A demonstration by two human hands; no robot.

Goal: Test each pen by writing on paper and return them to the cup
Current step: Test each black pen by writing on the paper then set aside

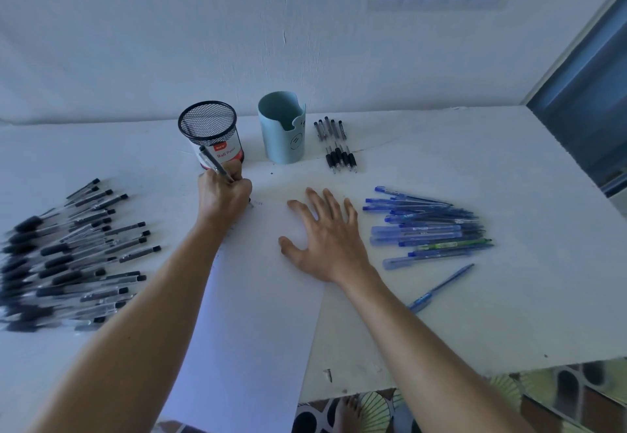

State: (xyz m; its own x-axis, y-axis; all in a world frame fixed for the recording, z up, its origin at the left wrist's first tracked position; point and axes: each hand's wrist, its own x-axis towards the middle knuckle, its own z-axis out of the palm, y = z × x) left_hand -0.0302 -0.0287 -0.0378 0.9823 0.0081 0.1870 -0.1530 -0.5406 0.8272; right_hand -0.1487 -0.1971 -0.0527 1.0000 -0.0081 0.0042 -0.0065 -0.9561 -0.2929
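The left grip (224,195) is closed round a black pen (214,164), thumb and fingers curled on the barrel. The pen's tip meets the paper (258,303) near the sheet's far left corner, where faint marks show, and its back end leans toward the mesh cup (207,127). The right grip (327,234) holds nothing; it lies wide and flat, fingers spread on the sheet's right side.

The mesh cup, with a "Ball Pens" label, stands just behind the left knuckles, almost touching them. A teal cup (283,130) stands just beside it to the right. Right of that lies a short row of black pens (336,147), side by side. A large spread of black pens (71,256) crowds the counter (492,317) left of the left forearm. A heap of blue pens (427,229), with one green pen (451,245) among them, lies just right of the right fingertips. A lone blue pen (441,286) lies apart, nearer the front edge.

Bare counter shows between the cups and the sheet, beyond the blue heap to the right, and along the front right edge. The sheet's near end runs past the counter's front edge. A wall (169,42) closes the far side, and a window (590,107) the far right. Below the edge, patterned floor (559,395) and a bare foot (347,412) show.
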